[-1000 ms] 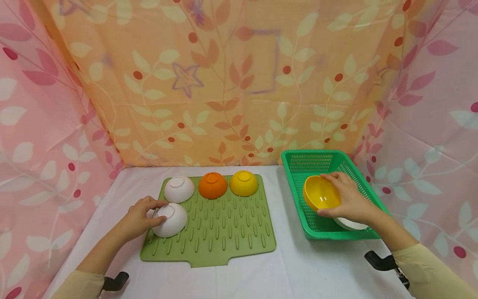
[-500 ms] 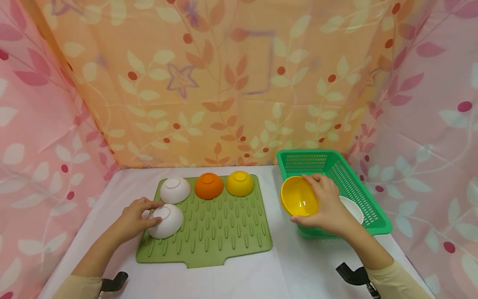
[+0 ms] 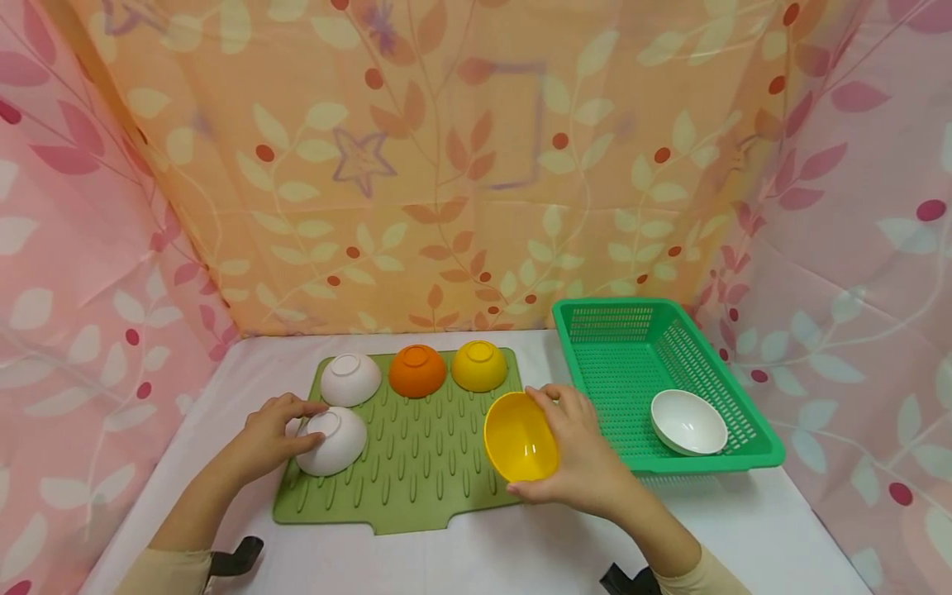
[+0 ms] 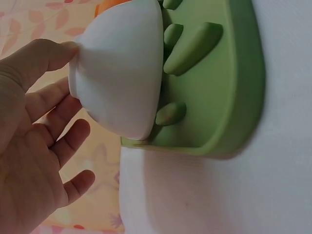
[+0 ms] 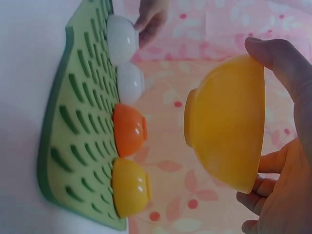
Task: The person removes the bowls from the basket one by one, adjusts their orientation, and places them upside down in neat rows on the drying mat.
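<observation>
Yellow and glossy, one round bowl (image 3: 516, 442) is hanging near the right edge of a flat green ridged mat (image 3: 411, 522), clear of its surface and tilting its mouth up toward the person. The right hand (image 3: 583, 459) is pinching its rim, thumb at the near edge and fingers at the far one. The left hand (image 3: 271, 434) is pinching the foot of a smooth white round bowl (image 3: 338, 448) between thumb and fingertips, its ring and little fingers spreading loosely away; that bowl is resting upside down at the mat's front left. Behind it, three more are sitting mouth-down in a row: a second white round bowl (image 3: 349, 384), a bright orange round bowl (image 3: 416, 376) and a second yellow round bowl (image 3: 479, 369).

Going by this layout, four bowls are already occupying the mat, and the raised one seems to be passing between places, not yet resting there. One glossy white open bowl (image 3: 688, 431) is lying mouth-up in a green perforated plastic basket (image 3: 628, 307), so most of the work is apparently done.
</observation>
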`<action>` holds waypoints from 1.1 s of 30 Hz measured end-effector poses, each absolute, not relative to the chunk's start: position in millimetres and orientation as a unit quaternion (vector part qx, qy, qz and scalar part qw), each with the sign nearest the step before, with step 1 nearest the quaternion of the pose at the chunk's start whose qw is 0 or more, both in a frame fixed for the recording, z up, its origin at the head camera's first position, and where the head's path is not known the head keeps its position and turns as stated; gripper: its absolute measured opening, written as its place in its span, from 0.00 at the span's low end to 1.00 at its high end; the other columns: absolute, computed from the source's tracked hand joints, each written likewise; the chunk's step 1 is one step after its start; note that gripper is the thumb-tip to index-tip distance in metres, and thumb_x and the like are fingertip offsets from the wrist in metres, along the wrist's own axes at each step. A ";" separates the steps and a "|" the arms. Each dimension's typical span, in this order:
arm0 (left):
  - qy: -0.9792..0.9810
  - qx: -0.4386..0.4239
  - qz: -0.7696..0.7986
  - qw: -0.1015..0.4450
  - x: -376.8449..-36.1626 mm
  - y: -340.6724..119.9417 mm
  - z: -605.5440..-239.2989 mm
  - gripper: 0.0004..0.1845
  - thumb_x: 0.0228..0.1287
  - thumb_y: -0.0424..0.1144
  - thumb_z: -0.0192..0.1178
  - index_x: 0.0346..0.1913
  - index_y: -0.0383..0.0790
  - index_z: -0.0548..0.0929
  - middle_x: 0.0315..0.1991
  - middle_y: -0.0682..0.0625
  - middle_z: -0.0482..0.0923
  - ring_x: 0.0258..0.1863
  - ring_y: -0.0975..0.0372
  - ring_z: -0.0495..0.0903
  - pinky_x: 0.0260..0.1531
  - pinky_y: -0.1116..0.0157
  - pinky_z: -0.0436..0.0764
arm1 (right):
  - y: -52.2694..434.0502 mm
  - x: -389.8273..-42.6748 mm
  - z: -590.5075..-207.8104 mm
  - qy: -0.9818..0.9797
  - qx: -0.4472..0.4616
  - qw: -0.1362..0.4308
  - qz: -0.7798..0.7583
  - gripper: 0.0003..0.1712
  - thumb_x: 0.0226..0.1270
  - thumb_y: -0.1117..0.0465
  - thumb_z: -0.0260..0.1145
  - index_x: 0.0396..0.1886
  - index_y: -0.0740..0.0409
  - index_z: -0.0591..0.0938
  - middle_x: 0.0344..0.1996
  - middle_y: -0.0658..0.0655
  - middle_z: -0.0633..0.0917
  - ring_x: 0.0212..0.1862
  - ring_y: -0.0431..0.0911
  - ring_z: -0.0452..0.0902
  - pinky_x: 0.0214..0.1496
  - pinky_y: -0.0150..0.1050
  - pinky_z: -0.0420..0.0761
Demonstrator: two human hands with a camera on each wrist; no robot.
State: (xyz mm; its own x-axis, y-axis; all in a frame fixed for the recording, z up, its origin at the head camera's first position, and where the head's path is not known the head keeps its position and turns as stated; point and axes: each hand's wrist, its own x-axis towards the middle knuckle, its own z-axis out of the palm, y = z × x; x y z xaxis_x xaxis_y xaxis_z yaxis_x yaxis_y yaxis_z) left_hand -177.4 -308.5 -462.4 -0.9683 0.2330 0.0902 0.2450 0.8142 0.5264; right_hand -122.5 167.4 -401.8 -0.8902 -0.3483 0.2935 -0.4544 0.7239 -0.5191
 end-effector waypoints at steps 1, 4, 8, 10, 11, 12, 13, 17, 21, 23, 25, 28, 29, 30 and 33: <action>-0.953 -0.125 -0.278 0.010 -177.6 -308.3 -462.2 0.25 0.60 0.50 0.75 0.58 0.46 0.85 0.44 0.52 0.78 0.53 0.50 0.74 0.49 0.47 0.61 | 163.9 -122.2 -404.2 -0.923 0.220 0.083 0.306 0.68 0.30 0.32 0.86 0.75 0.48 0.69 0.66 0.52 0.67 0.69 0.53 0.58 0.63 0.60 0.72; -0.953 -0.121 -0.277 0.006 -177.7 -307.5 -461.7 0.25 0.60 0.50 0.75 0.58 0.46 0.86 0.44 0.52 0.79 0.53 0.51 0.74 0.49 0.48 0.61 | 155.7 -122.1 -411.6 -0.919 0.222 0.064 0.318 0.67 0.30 0.30 0.85 0.75 0.47 0.70 0.66 0.50 0.67 0.69 0.51 0.57 0.63 0.58 0.72; -0.953 -0.118 -0.279 0.000 -177.6 -306.4 -461.2 0.25 0.59 0.51 0.75 0.58 0.47 0.86 0.46 0.52 0.79 0.54 0.50 0.73 0.49 0.48 0.62 | 149.2 -124.2 -421.6 -0.918 0.226 0.045 0.324 0.68 0.30 0.27 0.84 0.75 0.47 0.70 0.66 0.49 0.67 0.70 0.51 0.57 0.64 0.57 0.72; -0.953 -0.118 -0.278 0.000 -177.6 -306.1 -461.2 0.25 0.60 0.52 0.75 0.58 0.47 0.86 0.46 0.52 0.79 0.54 0.50 0.74 0.49 0.47 0.62 | 147.1 -125.7 -426.1 -0.916 0.231 0.038 0.325 0.69 0.29 0.28 0.84 0.75 0.48 0.70 0.66 0.49 0.68 0.70 0.51 0.58 0.65 0.58 0.72; -0.954 -0.117 -0.277 -0.001 -177.5 -306.0 -461.2 0.25 0.60 0.52 0.75 0.58 0.47 0.86 0.46 0.52 0.79 0.54 0.50 0.73 0.49 0.47 0.62 | 146.3 -126.6 -428.3 -0.915 0.235 0.036 0.325 0.68 0.29 0.29 0.85 0.75 0.48 0.70 0.65 0.49 0.68 0.70 0.51 0.58 0.65 0.59 0.71; -0.954 -0.117 -0.276 0.000 -177.4 -306.0 -461.2 0.25 0.59 0.51 0.75 0.58 0.47 0.86 0.46 0.52 0.79 0.54 0.50 0.73 0.49 0.48 0.62 | 145.6 -127.3 -430.3 -0.914 0.239 0.034 0.327 0.68 0.29 0.30 0.85 0.75 0.48 0.70 0.65 0.49 0.68 0.70 0.51 0.58 0.66 0.59 0.70; -0.954 -0.116 -0.276 0.000 -177.3 -306.1 -461.2 0.25 0.59 0.51 0.75 0.58 0.47 0.86 0.46 0.52 0.79 0.54 0.50 0.73 0.49 0.48 0.62 | 145.0 -128.0 -432.1 -0.913 0.242 0.032 0.327 0.68 0.29 0.31 0.86 0.75 0.47 0.70 0.64 0.49 0.68 0.70 0.51 0.58 0.66 0.59 0.70; -0.954 -0.112 -0.279 -0.003 -176.4 -306.5 -461.0 0.26 0.59 0.52 0.75 0.59 0.47 0.85 0.46 0.52 0.79 0.54 0.50 0.73 0.48 0.49 0.62 | 143.7 -130.3 -438.1 -0.912 0.247 0.029 0.326 0.69 0.28 0.32 0.86 0.76 0.46 0.69 0.63 0.49 0.67 0.69 0.50 0.58 0.66 0.58 0.70; -0.953 -0.108 -0.284 -0.007 -174.7 -307.3 -461.4 0.26 0.60 0.51 0.74 0.59 0.47 0.85 0.47 0.51 0.79 0.54 0.48 0.73 0.50 0.45 0.62 | 142.5 -132.5 -441.4 -0.912 0.250 0.025 0.325 0.69 0.29 0.34 0.87 0.76 0.47 0.68 0.65 0.50 0.67 0.70 0.51 0.57 0.66 0.59 0.70; -0.952 -0.106 -0.287 -0.005 -173.0 -308.1 -461.8 0.26 0.60 0.50 0.74 0.60 0.46 0.85 0.46 0.50 0.79 0.54 0.46 0.73 0.51 0.43 0.62 | 141.3 -134.5 -441.8 -0.911 0.256 0.025 0.321 0.70 0.30 0.34 0.87 0.77 0.49 0.68 0.66 0.51 0.67 0.71 0.51 0.56 0.67 0.59 0.69; -0.952 -0.106 -0.288 -0.001 -171.8 -308.9 -462.6 0.26 0.60 0.49 0.75 0.59 0.45 0.85 0.46 0.50 0.79 0.54 0.46 0.73 0.51 0.43 0.61 | 140.2 -136.5 -441.6 -0.911 0.262 0.026 0.316 0.70 0.31 0.34 0.86 0.77 0.49 0.67 0.66 0.52 0.66 0.71 0.52 0.55 0.68 0.59 0.68; -0.951 -0.112 -0.288 0.006 -171.9 -308.5 -463.6 0.25 0.60 0.49 0.74 0.59 0.44 0.85 0.45 0.50 0.79 0.54 0.46 0.73 0.50 0.45 0.61 | 140.0 -139.1 -440.9 -0.912 0.269 0.028 0.308 0.70 0.31 0.33 0.86 0.77 0.51 0.67 0.66 0.53 0.66 0.72 0.52 0.55 0.70 0.59 0.66; -0.951 -0.113 -0.286 0.008 -172.5 -308.1 -463.9 0.25 0.60 0.49 0.74 0.59 0.44 0.85 0.45 0.51 0.79 0.54 0.46 0.73 0.49 0.46 0.61 | 140.3 -139.7 -440.6 -0.912 0.270 0.029 0.307 0.71 0.31 0.34 0.86 0.77 0.51 0.67 0.66 0.53 0.66 0.72 0.52 0.55 0.70 0.59 0.66; -0.951 -0.116 -0.285 0.009 -173.1 -307.6 -464.2 0.25 0.60 0.49 0.74 0.59 0.44 0.85 0.45 0.51 0.79 0.54 0.46 0.73 0.48 0.46 0.61 | 140.8 -140.2 -440.4 -0.912 0.270 0.029 0.306 0.71 0.31 0.34 0.86 0.77 0.52 0.67 0.67 0.53 0.66 0.72 0.52 0.55 0.70 0.59 0.65; -0.952 -0.114 -0.284 0.008 -175.1 -306.4 -464.1 0.26 0.60 0.50 0.74 0.59 0.45 0.85 0.45 0.51 0.79 0.54 0.45 0.73 0.48 0.46 0.61 | 142.6 -141.8 -440.5 -0.912 0.270 0.028 0.307 0.71 0.31 0.34 0.87 0.77 0.54 0.67 0.66 0.53 0.67 0.71 0.52 0.56 0.71 0.59 0.64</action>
